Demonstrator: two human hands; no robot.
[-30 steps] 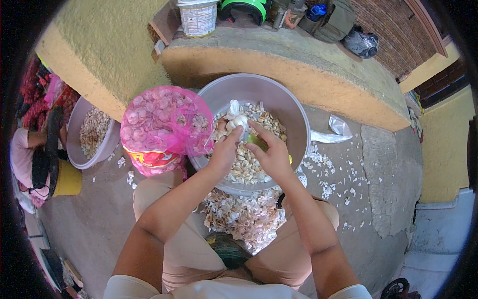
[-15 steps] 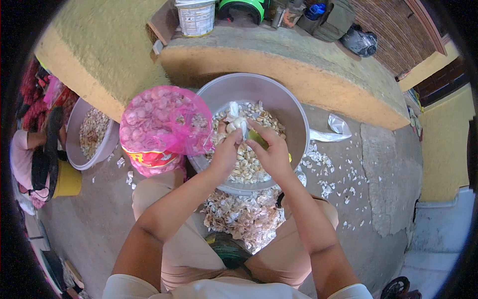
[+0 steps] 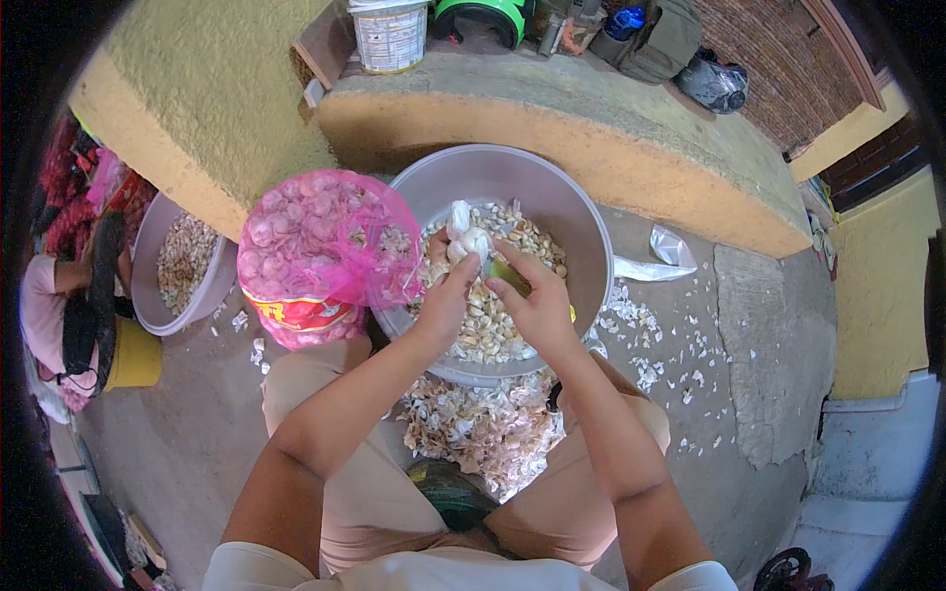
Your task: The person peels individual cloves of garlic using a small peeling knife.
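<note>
A white garlic bulb (image 3: 469, 242) with its stalk up is held in my left hand (image 3: 445, 295), over a wide grey basin (image 3: 599, 246). Garlic cloves (image 3: 483, 330) cover the bottom of the basin. Close beside the bulb, my right hand (image 3: 533, 300) has its fingers closed round a small yellow-green object (image 3: 509, 275), mostly hidden by the fingers. Left of the basin stands a pink mesh bag (image 3: 305, 241) full of garlic bulbs, its loose mesh lying over the rim. Between my legs lies a heap of papery skins (image 3: 483, 424).
At the left a person (image 3: 49, 315) sits by another basin of cloves (image 3: 187, 266) and a yellow bucket (image 3: 135, 355). Behind my basin runs a concrete ledge (image 3: 552, 118) bearing a white bucket (image 3: 389, 39) and a green helmet (image 3: 480, 15). Skins and a silvery wrapper (image 3: 670, 251) lie right.
The bulb has turned slightly in my left hand and shows more of its round side. My right hand has barely moved.
</note>
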